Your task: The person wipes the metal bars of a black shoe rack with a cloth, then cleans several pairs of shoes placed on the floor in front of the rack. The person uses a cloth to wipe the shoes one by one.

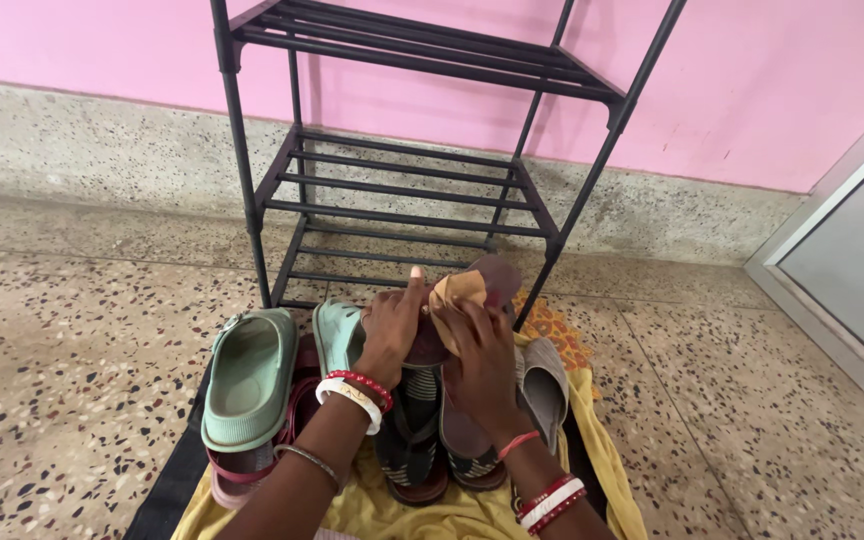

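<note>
Brown sandal [487, 278] held up over the shoe pile, just in front of the black metal rack [402, 190]. Left hand [392, 335] grips its near end, fingers curled under, thumb sticking straight up. Right hand [480, 365] presses a tan cloth [455, 295] onto the sandal, fingers bent and closed on the cloth. Below the hands: striped dark sandals [417, 440], mint green clogs [250, 378] at left, a grey slipper [544, 385] at right, all lying on a yellow cloth [452, 515] spread on the speckled terrazzo floor [62, 350]. Pink wall [772, 80] behind rack.
</note>
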